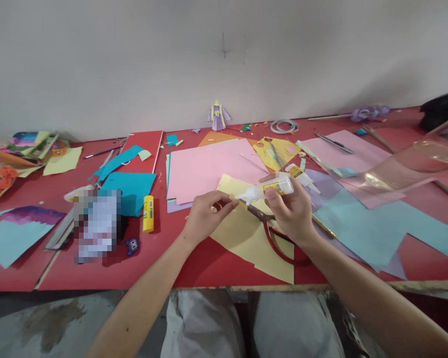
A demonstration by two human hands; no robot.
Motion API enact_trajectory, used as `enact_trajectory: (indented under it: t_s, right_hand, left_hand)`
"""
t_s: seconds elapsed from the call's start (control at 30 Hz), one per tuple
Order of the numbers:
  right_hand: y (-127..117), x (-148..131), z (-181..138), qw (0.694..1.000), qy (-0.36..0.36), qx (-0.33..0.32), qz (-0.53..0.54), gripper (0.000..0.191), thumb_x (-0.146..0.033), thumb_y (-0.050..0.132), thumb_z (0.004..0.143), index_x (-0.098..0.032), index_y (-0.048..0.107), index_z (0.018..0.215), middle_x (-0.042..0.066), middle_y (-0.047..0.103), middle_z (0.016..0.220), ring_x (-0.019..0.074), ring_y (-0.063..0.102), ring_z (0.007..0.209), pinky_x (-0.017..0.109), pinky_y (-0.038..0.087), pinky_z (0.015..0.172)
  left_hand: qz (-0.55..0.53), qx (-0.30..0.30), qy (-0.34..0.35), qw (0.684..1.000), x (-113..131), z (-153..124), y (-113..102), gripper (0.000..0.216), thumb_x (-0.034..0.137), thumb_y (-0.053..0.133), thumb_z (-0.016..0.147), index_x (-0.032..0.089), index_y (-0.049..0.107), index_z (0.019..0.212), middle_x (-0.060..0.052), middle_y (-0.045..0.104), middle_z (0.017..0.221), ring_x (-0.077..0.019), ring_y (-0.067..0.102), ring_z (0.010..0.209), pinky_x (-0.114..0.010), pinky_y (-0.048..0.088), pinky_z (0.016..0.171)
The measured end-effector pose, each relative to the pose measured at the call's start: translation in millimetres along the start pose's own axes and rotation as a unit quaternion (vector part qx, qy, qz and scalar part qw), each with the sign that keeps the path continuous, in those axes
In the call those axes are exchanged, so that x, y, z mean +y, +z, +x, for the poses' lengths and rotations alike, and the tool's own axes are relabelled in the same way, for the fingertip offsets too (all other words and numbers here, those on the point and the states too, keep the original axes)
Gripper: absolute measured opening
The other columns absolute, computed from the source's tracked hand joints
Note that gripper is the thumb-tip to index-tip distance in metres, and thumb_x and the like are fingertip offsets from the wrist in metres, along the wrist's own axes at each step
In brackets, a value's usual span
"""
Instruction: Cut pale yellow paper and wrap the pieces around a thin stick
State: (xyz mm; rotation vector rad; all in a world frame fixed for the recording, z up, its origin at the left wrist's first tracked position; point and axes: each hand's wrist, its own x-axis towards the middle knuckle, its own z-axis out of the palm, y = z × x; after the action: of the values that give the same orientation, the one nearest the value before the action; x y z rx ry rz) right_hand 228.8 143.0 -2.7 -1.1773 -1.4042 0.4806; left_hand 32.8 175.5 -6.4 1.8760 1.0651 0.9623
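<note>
Two glue bottles are on this table [142, 276], both white: one glue bottle [283, 186] is up in the air over the middle, toward the front edge, and a spare bottle [299, 175] lies just behind the hand that has it. I count one glue stick [148, 214], standing left of the middle, and one pair of scissors [260, 214] with red handles, lying near the front edge. Two pink sheets show, one pink sheet [212, 169] at the centre and another pink sheet [349, 149] toward the right far corner. One pale yellow sheet [242, 238] lies beneath the hands and scissors, one corner close to the front edge. By the far edge, against the wall, stands one paper dress [218, 119], purple and yellow, with one coil [284, 127] to its right. One small purple figure [132, 245] lies near the front edge, left of the hands. The scraps overlap too much for me to count.

The right hand [293, 209] is curled around the glue bottle, thumb pressed along its side, tilting it so the nozzle points left and slightly down. The left hand [205, 214] has thumb and forefinger drawn close together right at the nozzle tip. A tiny yellowish bit shows there, too small for me to tell whether the fingers are gripping it.
</note>
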Motion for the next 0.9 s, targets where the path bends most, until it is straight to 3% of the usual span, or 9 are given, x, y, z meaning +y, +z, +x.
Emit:
enact_trajectory:
  t_s: [0.3, 0.53, 0.7, 0.9]
  right_hand:
    - [2.2, 1.7, -2.1, 0.999, 0.008, -0.001, 0.047, 0.026, -0.046, 0.06, 0.089, -0.021, 0.062, 0.098, 0.001, 0.057, 0.07, 0.0136, 0.054, 0.057, 0.024, 0.043, 0.047]
    - [-1.4, -2.3, 0.1, 0.996, -0.083, -0.006, -0.026, 0.012, -0.032, 0.06, 0.089, -0.023, 0.062, 0.096, 0.002, 0.067, 0.081, 0.0148, 0.061, 0.068, 0.028, 0.05, 0.065]
    - [-1.5, -1.5, -1.2, 0.998, -0.055, 0.001, -0.02, 0.014, -0.034, 0.06, 0.089, -0.022, 0.062, 0.097, 0.001, 0.064, 0.075, 0.0148, 0.059, 0.061, 0.029, 0.049, 0.061]
    - [-0.6, -2.3, -2.9, 0.997, -0.079, -0.01, -0.006, 0.014, -0.031, 0.064, 0.087, -0.024, 0.063, 0.099, 0.002, 0.068, 0.081, 0.0165, 0.062, 0.068, 0.03, 0.05, 0.064]
  left_hand:
    - [0.005, -0.006, 0.02, 1.0, 0.8, -0.2, -0.4, 0.018, 0.033, 0.067, 0.087, 0.017, 0.068, 0.078, -0.003, 0.068, 0.072, -0.0116, 0.058, 0.062, -0.022, 0.045, 0.059]
    - [0.0, 0.0, 0.005, 1.0, 1.4, 0.0, -1.9, 0.021, 0.036, 0.068, 0.086, 0.017, 0.066, 0.075, -0.003, 0.068, 0.071, -0.0119, 0.058, 0.061, -0.023, 0.046, 0.059]
    - [0.008, 0.0, 0.005, 1.0, 2.0, -0.4, -2.8, 0.022, 0.038, 0.067, 0.086, 0.018, 0.067, 0.077, -0.003, 0.068, 0.072, -0.0127, 0.06, 0.063, -0.023, 0.046, 0.059]
    - [0.039, -0.013, 0.052, 0.998, 0.8, -0.5, -1.5, 0.02, 0.034, 0.064, 0.089, 0.018, 0.069, 0.08, -0.002, 0.067, 0.071, -0.0106, 0.056, 0.061, -0.021, 0.043, 0.057]
